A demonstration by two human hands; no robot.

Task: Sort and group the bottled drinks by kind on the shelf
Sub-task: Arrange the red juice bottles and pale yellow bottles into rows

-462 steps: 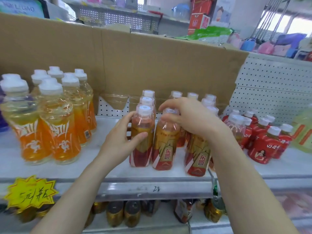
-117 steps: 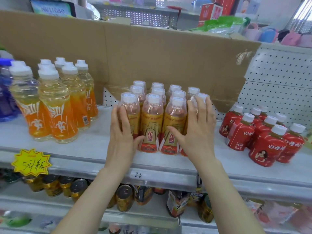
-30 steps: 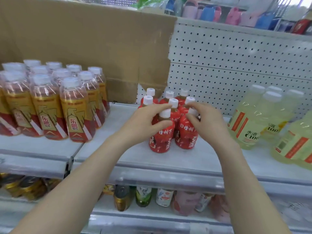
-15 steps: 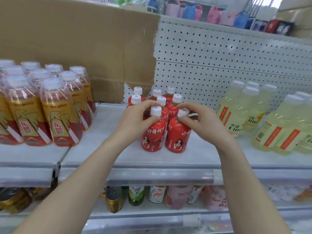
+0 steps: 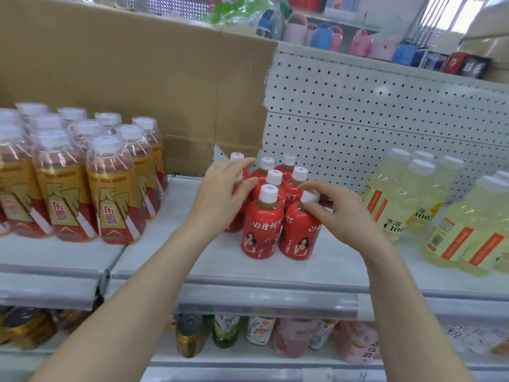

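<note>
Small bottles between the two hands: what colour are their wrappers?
Red with white lettering and a printed figure on the small bottles; head view.

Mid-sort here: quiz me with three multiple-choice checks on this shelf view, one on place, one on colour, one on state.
1. Where do the red bottles stand relative to the gold-label bottles? A to their left; B to their right; C behind them.
2. The red bottles' caps are: A white; B blue; C black.
3. The right hand: A hangs idle; B presses the pegboard; C pinches the front-right red bottle at its neck.
Key: 1 B, they sit to the right across a gap; 2 A, every visible cap is white; 3 C, thumb and fingers curl round the neck at the cap.
</note>
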